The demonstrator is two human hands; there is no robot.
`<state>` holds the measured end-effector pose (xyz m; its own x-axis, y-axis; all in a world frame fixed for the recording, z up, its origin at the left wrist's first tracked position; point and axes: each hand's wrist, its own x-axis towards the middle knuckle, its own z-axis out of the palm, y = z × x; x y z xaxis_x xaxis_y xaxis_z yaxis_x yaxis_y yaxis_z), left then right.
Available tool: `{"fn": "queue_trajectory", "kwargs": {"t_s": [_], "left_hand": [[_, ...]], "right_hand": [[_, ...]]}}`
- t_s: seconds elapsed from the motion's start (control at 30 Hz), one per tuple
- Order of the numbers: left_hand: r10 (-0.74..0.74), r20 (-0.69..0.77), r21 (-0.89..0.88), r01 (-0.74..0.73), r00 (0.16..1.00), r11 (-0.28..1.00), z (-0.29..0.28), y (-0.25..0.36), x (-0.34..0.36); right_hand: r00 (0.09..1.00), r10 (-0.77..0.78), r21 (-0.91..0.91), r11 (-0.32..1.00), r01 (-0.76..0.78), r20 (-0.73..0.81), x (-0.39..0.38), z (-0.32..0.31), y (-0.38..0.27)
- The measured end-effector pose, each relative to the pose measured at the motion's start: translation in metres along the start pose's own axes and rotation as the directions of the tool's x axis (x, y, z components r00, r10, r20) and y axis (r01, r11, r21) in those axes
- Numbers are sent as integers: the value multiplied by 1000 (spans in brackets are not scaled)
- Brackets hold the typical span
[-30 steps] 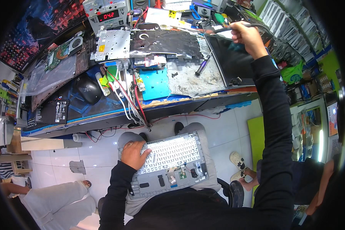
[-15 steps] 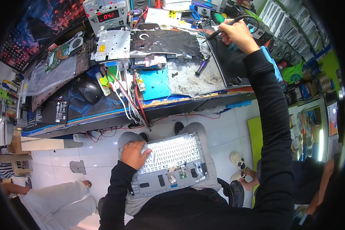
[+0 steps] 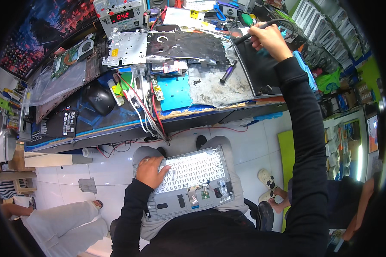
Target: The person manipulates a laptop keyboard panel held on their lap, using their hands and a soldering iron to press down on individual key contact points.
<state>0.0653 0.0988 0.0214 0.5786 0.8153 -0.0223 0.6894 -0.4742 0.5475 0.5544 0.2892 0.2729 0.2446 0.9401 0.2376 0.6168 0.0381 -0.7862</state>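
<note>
Across my lap lies a grey laptop top case (image 3: 167, 204), its inner side up, with the pale back of the keyboard (image 3: 197, 170) showing. My left hand (image 3: 151, 171) grips its far left corner, thumb spread over the keyboard back and fingertips partly hidden. Out over the right of the bench, my right hand (image 3: 270, 39) is closed around the dark handle of a soldering iron (image 3: 243, 39). The iron's tip points left, above the edge of a dark flat panel (image 3: 259, 70). A purple-handled screwdriver (image 3: 228, 73) lies left of that panel.
A metal laptop frame (image 3: 131, 47) spans the bench beneath a power supply (image 3: 122, 17) with a red display. Cables (image 3: 146, 115) hang over the bench edge. A mouse (image 3: 99, 99) and a battery (image 3: 58, 125) lie left. Other people's legs (image 3: 66, 225) show on both sides.
My right hand has shifted very slightly right and down with the soldering iron. The left hand and the top case stay nearly as they were.
</note>
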Motion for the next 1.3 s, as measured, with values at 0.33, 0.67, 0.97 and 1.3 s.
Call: {"fn": "queue_trajectory", "kwargs": {"t_s": [0.33, 0.67, 0.97, 1.3], "left_hand": [[3, 1, 2, -3, 1000, 1000, -1, 1, 1], [-8, 5, 3, 8, 1000, 1000, -2, 2, 1], [-16, 12, 13, 16, 1000, 1000, -3, 2, 2], [-4, -2, 4, 4, 1000, 1000, 0, 0, 1]], "right_hand": [[995, 84, 104, 991, -88, 46, 5, -3, 17], [975, 200, 705, 678, -207, 94, 1, -43, 62], [996, 84, 741, 671, -31, -35, 5, -44, 62], [977, 141, 759, 651, 30, -160, 13, -39, 61]]}}
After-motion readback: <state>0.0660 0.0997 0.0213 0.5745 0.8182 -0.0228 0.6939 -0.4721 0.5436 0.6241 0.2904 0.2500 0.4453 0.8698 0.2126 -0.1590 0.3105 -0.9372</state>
